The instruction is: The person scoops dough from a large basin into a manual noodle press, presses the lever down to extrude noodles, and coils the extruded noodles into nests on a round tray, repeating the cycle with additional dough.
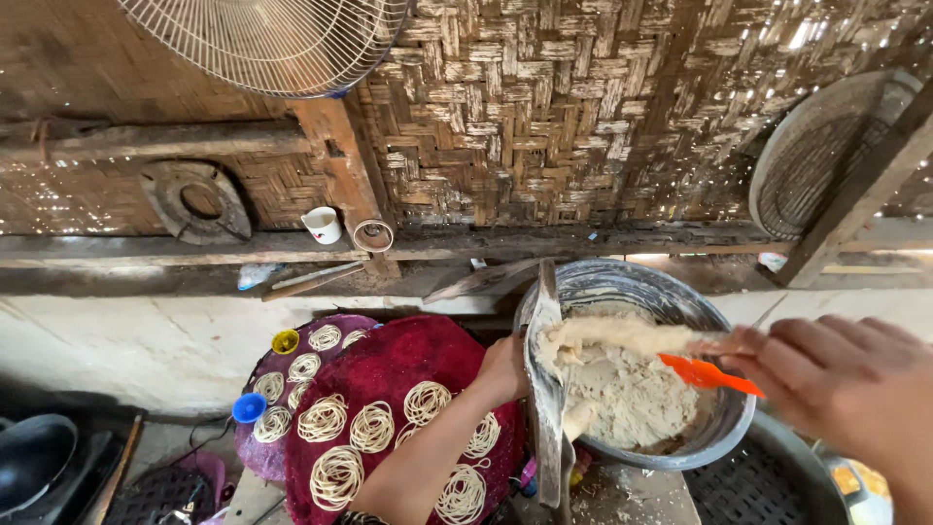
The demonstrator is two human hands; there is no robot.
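- My left hand sits near the centre of my view, clenched on the tilted edge of a metal bowl, at the bowl's 9 o'clock side.
- My right hand comes in from 3 o'clock, fingers closed around an orange spatula whose blade points toward 9 o'clock over the bowl.
- A pale dough fills the bowl; a thick strip of it stretches from the spatula across to the bowl's left rim, touching the blade.
- At 7 o'clock from the left hand I see a round dark-red mat carrying coiled noodle nests, set apart from one another.
- Behind it, toward 9 o'clock, a purple mat partly tucked under the red one holds more coils.
- A small yellow cap and a small blue cap lie at the purple mat's left edge.
- At 11 o'clock, a white cup stands on a wooden ledge against the woven bamboo wall.
- A fan grille hangs at 12 o'clock, cut by the top edge.
- A round woven tray leans on the wall at 2 o'clock.
- A dark pan shows at 8 o'clock, at the lower left corner.
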